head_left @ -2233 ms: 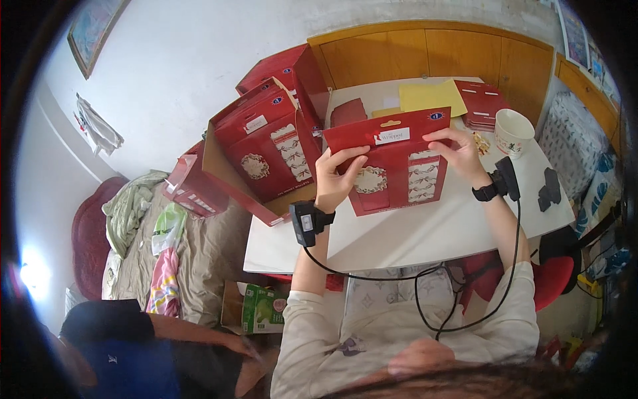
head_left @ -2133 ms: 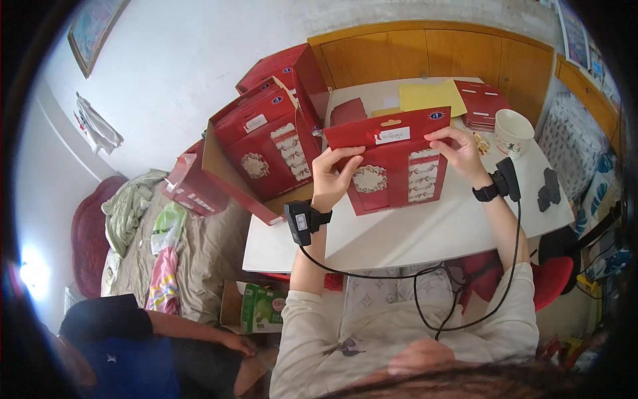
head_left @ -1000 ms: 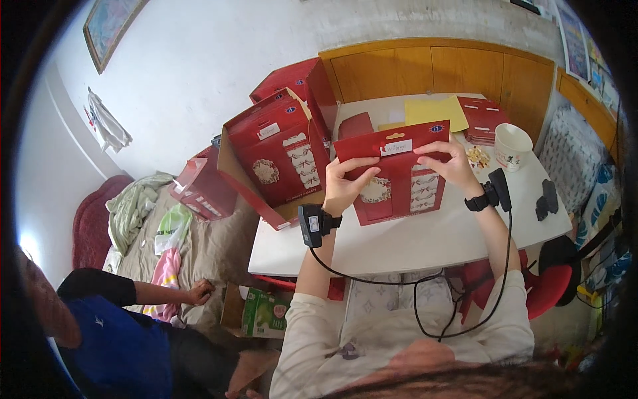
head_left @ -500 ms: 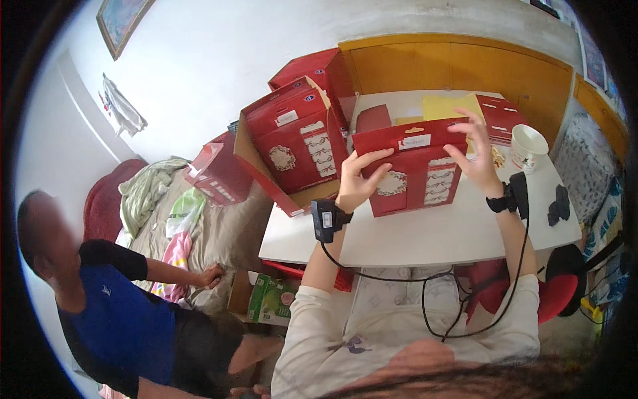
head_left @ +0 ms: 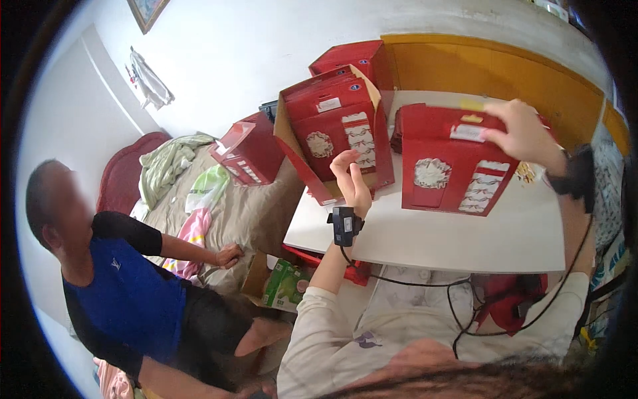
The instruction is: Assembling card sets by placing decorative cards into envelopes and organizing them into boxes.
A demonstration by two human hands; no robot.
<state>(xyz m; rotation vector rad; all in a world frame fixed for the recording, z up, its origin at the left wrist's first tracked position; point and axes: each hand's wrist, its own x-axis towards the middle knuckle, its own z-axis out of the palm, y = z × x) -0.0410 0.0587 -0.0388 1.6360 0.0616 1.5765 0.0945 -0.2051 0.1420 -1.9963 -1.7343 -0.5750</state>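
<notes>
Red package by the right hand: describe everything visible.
The red package looks like card, with a hang slot and white label near its top, a pale wreath design at left and a white bow-patterned column at right. It appears upright on the white table. The right hand overlaps its upper right; grip unclear.

**Gotta be someone's home, bedroom to be exact**

Dead giveaway is the bed [head_left: 259, 196]: rumpled beige sheet, dark red headboard [head_left: 123, 163], clothes [head_left: 174, 166] just dumped on top. There's also a framed picture [head_left: 147, 12] and a cloth [head_left: 151, 83] hanging on the plain white wall [head_left: 226, 60]. Only worky bit is the white table [head_left: 425, 243] near the bed, with red boxes [head_left: 458, 169] on it.
</notes>
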